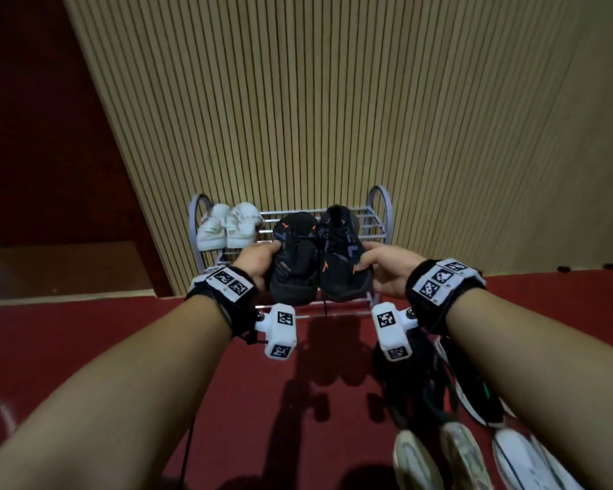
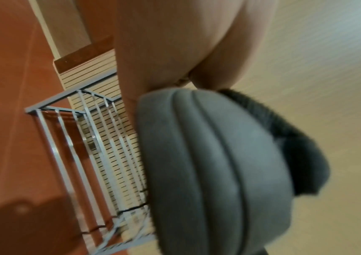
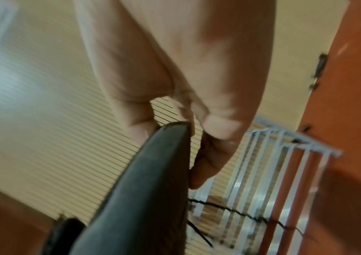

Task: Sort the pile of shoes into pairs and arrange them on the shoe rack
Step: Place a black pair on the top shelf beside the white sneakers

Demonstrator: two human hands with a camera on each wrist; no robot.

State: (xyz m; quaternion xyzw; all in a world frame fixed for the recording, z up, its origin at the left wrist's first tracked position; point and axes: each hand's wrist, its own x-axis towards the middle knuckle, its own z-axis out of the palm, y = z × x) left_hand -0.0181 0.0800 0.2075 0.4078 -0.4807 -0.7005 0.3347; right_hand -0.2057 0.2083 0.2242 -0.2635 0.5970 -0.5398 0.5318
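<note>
Two black sneakers with orange marks hang side by side over the grey metal shoe rack [image 1: 379,221]. My left hand [image 1: 259,258] grips the left black sneaker [image 1: 294,256]; its dark grey sole [image 2: 207,163] fills the left wrist view. My right hand [image 1: 386,265] grips the right black sneaker [image 1: 344,256], whose sole edge [image 3: 153,189] runs under my fingers [image 3: 216,155]. A pair of white sneakers [image 1: 227,226] sits on the rack's top shelf at the left. The rack's bars [image 2: 70,138] [image 3: 284,172] lie below both held shoes.
Several loose shoes lie on the red floor at the lower right: a dark one [image 1: 414,383], a white-and-black one [image 1: 475,394], pale ones [image 1: 439,461] and a white one [image 1: 531,465]. A ribbed beige wall [image 1: 315,100] stands behind the rack. A black lace [image 3: 240,212] dangles over the bars.
</note>
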